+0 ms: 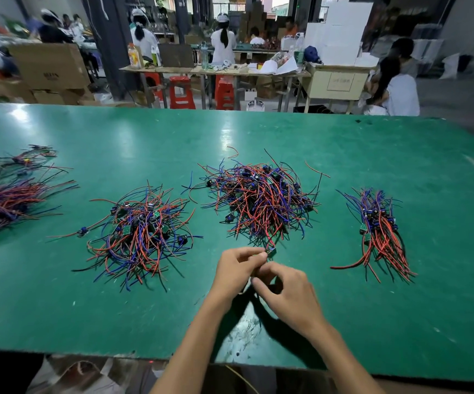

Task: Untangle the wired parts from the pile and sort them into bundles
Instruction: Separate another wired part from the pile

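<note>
A tangled pile (261,197) of red, blue and black wired parts lies at the middle of the green table (258,132). My left hand (237,270) pinches a small wired part (270,250) whose wires still run up into that pile. My right hand (285,294) sits just below and right of it, fingers curled close to the left fingertips; what it grips is hidden. A second loose pile (140,228) lies to the left. A straightened bundle (379,231) lies to the right.
More bundles (5,200) lie at the far left edge, with another small one (23,160) behind. The table's near edge runs across the bottom. Beyond the far edge are red stools (181,92), tables, cartons and several seated people.
</note>
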`<state>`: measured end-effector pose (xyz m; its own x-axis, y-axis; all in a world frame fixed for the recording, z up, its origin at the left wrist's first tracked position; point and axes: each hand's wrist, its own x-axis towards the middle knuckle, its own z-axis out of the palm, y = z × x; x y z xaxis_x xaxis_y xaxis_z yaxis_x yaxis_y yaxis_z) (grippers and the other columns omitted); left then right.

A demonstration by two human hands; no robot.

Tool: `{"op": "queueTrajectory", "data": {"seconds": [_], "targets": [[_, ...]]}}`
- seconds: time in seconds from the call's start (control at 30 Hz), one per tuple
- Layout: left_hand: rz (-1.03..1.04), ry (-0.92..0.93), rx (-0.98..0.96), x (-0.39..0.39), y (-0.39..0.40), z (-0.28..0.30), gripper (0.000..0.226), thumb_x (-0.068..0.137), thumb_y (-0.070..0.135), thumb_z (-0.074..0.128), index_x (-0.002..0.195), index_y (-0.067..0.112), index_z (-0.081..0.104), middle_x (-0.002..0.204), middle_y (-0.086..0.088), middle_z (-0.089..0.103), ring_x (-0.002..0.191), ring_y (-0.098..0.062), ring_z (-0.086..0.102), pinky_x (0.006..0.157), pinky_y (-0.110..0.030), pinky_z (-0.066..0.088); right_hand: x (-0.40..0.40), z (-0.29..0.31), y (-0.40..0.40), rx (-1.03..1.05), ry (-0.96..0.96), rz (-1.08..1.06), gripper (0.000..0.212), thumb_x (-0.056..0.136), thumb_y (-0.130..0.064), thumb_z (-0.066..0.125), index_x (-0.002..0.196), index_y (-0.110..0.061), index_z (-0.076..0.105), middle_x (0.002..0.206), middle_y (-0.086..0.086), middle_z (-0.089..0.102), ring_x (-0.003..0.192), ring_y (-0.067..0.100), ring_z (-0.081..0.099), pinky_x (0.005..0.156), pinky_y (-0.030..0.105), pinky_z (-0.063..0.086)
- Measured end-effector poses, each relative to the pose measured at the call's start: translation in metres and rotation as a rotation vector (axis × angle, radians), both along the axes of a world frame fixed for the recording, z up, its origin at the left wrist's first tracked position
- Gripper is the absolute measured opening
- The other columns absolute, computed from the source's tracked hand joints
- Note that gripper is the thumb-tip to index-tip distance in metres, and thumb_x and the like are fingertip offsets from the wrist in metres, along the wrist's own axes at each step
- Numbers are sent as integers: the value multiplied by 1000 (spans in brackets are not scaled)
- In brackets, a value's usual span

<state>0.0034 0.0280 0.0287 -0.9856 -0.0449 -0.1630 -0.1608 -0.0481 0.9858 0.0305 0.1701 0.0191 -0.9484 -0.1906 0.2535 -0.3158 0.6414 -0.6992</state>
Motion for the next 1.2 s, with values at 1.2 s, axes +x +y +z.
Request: {"op": "queueTrajectory", "data": {"seconds": [1.2], "targets": [[-257,235,-71,31,-17,-15,24,89,15,76,113,18,77,68,0,73,58,-4,62,57,-13,43,-15,-10,14,-611,-201,-35,3,90,-20,77,92,-20,74,77,1,75,61,10,66,57,16,48]]}}
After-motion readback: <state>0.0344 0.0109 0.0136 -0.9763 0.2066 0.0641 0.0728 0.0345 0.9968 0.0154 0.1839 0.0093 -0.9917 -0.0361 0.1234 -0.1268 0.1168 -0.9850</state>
